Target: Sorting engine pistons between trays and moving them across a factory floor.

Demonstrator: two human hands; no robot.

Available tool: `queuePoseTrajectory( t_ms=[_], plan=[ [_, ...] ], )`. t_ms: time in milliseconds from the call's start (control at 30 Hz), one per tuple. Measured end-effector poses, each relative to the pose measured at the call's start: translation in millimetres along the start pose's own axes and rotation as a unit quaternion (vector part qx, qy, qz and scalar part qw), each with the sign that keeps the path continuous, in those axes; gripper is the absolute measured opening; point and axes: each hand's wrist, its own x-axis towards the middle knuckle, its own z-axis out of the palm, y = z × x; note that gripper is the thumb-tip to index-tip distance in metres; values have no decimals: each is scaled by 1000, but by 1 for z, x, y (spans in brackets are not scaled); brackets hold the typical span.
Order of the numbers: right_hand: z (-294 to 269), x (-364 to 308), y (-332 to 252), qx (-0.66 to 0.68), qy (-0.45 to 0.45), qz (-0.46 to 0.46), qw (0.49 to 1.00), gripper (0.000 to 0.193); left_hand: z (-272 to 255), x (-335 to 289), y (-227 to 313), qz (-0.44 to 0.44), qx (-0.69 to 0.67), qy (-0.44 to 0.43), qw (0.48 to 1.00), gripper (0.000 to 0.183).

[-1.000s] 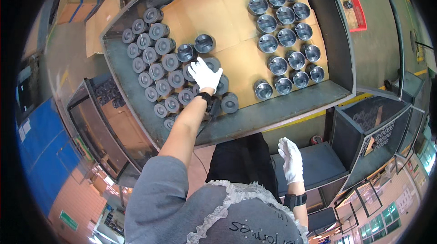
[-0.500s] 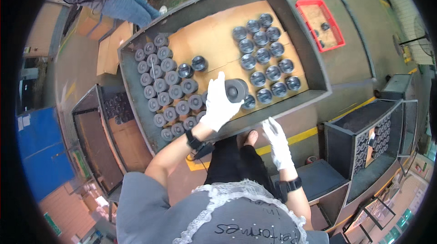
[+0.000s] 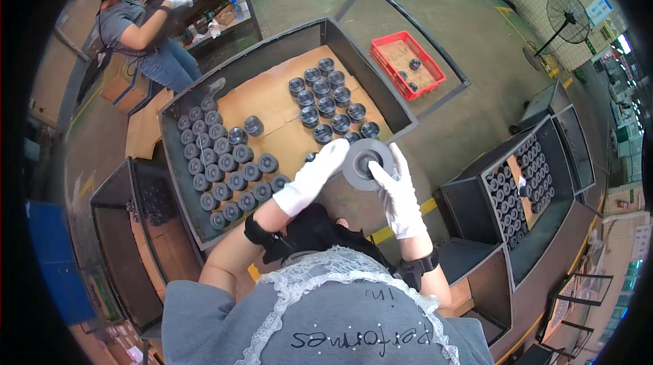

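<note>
I hold a grey piston (image 3: 356, 169) up in front of me, its round face with a dark centre turned toward me. My left hand (image 3: 320, 174), in a white glove, grips it at its left edge; some of those fingers are hidden. My right hand (image 3: 400, 195), also gloved, has its fingers at the right rim and the thumb pressed near the centre. Beyond them is a dark metal bin (image 3: 272, 40) lined with brown cardboard (image 3: 275, 90). Grey pistons (image 3: 226, 162) stand in rows on its left, and shiny dark ones (image 3: 326, 106) on its right.
A red crate (image 3: 408, 96) with a few parts stands beyond the bin's right corner, beside a metal bar frame (image 3: 432, 38). More bins (image 3: 469, 219) with pistons are on the right. A co-worker (image 3: 146, 35) stands at a shelf, far left. A fan (image 3: 567, 18) is far right.
My left hand has brought the piston back from over the bin toward me. My right hand has risen and now grips it too. The view has tilted up and turned.
</note>
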Motion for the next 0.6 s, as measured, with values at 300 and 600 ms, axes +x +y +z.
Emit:
queuePoseTrajectory(
  t_ms=[300, 600],
  plan=[
    [-1, -33, -33, -28, -2, -48, 998, 72, 24, 26, 15, -58, -183, -195, 962, 23],
    [-4, -44, -15, 352, -136, 165, 911, 78, 41, 30, 40, 353, 287, 4, 890, 24]
  ],
)
